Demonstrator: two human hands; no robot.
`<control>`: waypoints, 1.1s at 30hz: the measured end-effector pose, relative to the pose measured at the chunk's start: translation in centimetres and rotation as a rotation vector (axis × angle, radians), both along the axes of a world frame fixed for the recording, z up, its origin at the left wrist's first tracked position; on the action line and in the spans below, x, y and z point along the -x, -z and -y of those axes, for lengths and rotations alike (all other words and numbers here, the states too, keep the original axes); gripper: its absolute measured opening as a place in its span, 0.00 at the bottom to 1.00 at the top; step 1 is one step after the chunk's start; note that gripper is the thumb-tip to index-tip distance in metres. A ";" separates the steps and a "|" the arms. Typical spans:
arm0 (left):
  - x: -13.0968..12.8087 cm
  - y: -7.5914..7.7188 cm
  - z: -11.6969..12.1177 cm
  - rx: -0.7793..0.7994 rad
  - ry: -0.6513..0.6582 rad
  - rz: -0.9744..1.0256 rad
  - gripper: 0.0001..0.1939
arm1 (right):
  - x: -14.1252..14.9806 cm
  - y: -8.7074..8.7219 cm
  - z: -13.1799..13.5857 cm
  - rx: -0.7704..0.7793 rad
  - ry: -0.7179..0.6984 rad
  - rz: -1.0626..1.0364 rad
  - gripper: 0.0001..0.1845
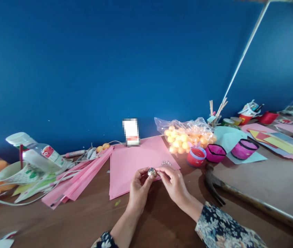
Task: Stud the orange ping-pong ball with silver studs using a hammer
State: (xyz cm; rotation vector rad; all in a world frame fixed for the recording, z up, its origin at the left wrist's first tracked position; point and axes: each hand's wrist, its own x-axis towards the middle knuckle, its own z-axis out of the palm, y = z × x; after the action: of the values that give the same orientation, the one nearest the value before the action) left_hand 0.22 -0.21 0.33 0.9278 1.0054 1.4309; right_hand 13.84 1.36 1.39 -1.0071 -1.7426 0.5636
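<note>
Between the fingertips of my left hand (139,189) is a small, shiny metallic round piece (151,172). Its exact kind is too small to make out. My right hand (173,184) meets it from the right, thumb and index finger pinched against its side. Whether those fingers hold a finer part is hidden. Both hands hover over the near edge of a stack of pink paper (136,160). Just beyond my right fingers, a little cluster of clear beads (166,163) lies on the paper.
Right of the paper are a bag of orange balls (181,139), a red tub (196,157), magenta fabric rings (215,153) and a hammer (213,182). Leftward lie pink strips (81,177), a plastic bottle (49,155) and a paper cup (19,172). A blue wall (110,69) rises behind.
</note>
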 end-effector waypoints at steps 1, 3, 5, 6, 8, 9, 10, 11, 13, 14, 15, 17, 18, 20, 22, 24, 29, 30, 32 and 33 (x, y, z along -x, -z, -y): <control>0.0 0.0 0.0 0.005 -0.004 0.004 0.16 | 0.0 0.0 0.0 -0.003 -0.002 -0.001 0.12; 0.0 -0.1 0.0 0.014 -0.006 0.014 0.16 | 0.0 0.0 0.0 -0.011 -0.010 -0.004 0.12; 0.0 -0.1 0.0 0.016 -0.004 0.024 0.16 | 0.0 -0.1 0.0 -0.011 -0.016 -0.008 0.12; 0.0 -0.1 0.0 0.016 0.000 0.027 0.16 | 0.0 -0.1 0.0 -0.007 -0.015 -0.010 0.12; -0.1 -0.2 0.0 0.016 0.007 0.029 0.16 | 0.0 -0.2 0.0 0.002 -0.012 -0.006 0.11; -0.1 -0.2 0.1 0.016 0.008 0.030 0.16 | 0.0 -0.2 0.0 0.003 -0.008 -0.003 0.11; -0.1 -0.2 0.1 0.019 0.008 0.030 0.16 | 0.1 -0.2 0.0 0.002 -0.004 0.001 0.10; -0.1 -0.2 0.0 0.022 0.006 0.031 0.17 | 0.1 -0.3 0.0 -0.002 0.000 0.006 0.10; 0.0 -0.2 0.0 0.026 0.001 0.032 0.17 | 0.1 -0.3 0.0 -0.013 0.009 0.013 0.09; 0.0 -0.2 0.0 0.025 0.001 0.033 0.17 | 0.1 -0.2 0.0 -0.015 0.011 0.015 0.09; 0.0 -0.2 0.0 0.025 0.002 0.033 0.17 | 0.1 -0.2 -0.1 -0.014 0.012 0.018 0.08; 0.0 -0.2 0.0 0.022 0.004 0.033 0.17 | 0.2 -0.1 -0.1 -0.005 0.013 0.024 0.08; 0.0 -0.1 0.0 0.021 0.006 0.033 0.17 | 0.2 0.0 -0.1 0.001 0.012 0.027 0.08; 0.0 -0.1 0.0 0.022 0.007 0.034 0.16 | 0.2 0.1 0.0 0.007 0.012 0.029 0.08; 0.0 -0.1 0.1 0.024 0.003 0.036 0.16 | 0.2 0.1 0.0 0.003 0.017 0.026 0.08; 0.0 -0.1 0.1 0.027 0.001 0.038 0.17 | 0.2 0.1 0.0 -0.007 0.025 0.025 0.07; 0.0 -0.1 -0.2 0.018 0.002 0.040 0.16 | 0.3 0.3 -0.1 -0.005 0.039 0.039 0.08; 0.0 -0.1 -0.2 0.013 -0.004 0.039 0.15 | 0.3 0.3 -0.1 0.003 0.038 0.040 0.08; 0.0 -0.1 -0.3 0.008 -0.005 0.027 0.14 | 0.2 0.5 -0.2 0.018 0.037 0.045 0.09; 0.0 -0.2 -0.4 0.005 0.003 0.022 0.14 | 0.2 0.6 -0.2 0.023 0.041 0.050 0.09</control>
State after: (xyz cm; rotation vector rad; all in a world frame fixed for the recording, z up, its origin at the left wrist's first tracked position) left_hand 0.27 0.14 0.56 0.9076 0.9903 1.4324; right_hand 13.63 1.53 0.74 -1.0784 -1.7586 0.5377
